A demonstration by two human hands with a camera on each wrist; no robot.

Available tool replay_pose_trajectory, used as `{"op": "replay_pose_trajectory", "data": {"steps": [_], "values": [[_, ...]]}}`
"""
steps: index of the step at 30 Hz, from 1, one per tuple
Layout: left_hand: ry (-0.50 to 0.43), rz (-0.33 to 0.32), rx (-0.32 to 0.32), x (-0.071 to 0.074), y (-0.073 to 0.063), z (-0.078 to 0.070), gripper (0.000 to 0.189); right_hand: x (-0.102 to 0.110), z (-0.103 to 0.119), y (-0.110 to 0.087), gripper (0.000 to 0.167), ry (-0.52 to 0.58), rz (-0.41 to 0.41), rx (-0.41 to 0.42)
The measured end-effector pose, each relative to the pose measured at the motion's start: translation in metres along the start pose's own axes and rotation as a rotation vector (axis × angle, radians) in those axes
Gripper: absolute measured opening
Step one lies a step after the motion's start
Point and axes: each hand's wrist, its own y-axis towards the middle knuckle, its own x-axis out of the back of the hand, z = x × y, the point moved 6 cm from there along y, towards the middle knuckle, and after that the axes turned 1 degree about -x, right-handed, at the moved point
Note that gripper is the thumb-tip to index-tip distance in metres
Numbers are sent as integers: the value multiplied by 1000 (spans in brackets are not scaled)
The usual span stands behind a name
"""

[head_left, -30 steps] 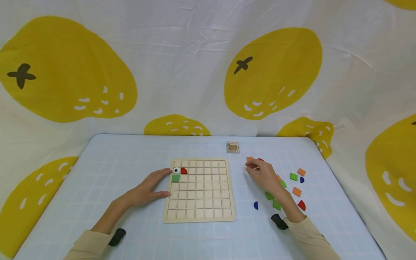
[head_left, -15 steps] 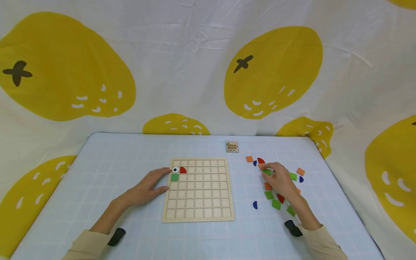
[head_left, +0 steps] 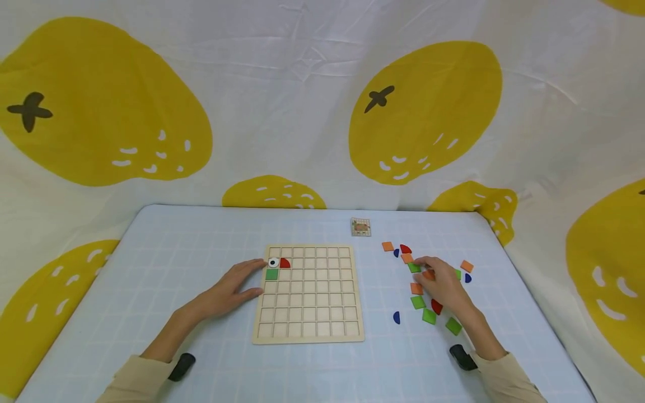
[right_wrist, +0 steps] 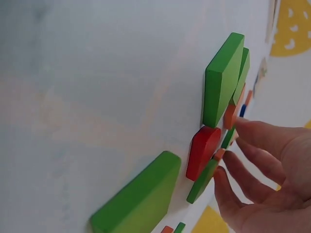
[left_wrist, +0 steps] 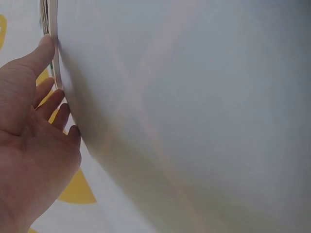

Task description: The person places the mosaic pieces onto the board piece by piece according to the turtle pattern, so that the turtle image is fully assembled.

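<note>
We find the left hand flat, fingers straight, against the wooden board's left edge. The right hand rests on loose coloured tiles right of the board; we cannot tell whether it grips one.

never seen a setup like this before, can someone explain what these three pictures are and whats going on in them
There is no machine here: a person works with two bare hands and wears three cameras. The wide picture comes from a camera on the head, looking down at a pale blue table. The other two come from cameras on the wrists, so they show each hand very close and at an odd tilt.

On the table lies a wooden grid board with three pieces in its top left corner. To its right lie loose pieces in green, orange, red and blue.

The left hand rests flat against the board's left edge. The right hand reaches among the loose pieces, fingertips at a green piece; I cannot tell whether it grips one.
</note>
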Motion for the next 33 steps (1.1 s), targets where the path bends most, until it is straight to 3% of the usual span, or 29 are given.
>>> {"op": "replay_pose_trajectory", "data": {"steps": [14,33], "values": [[-4,4,14,1,0,-3,66,-3,11,7,30,9,-46,96],[2,-4,25,0,-1,-2,65,-10,41,20,22,108,-70,133]]}}
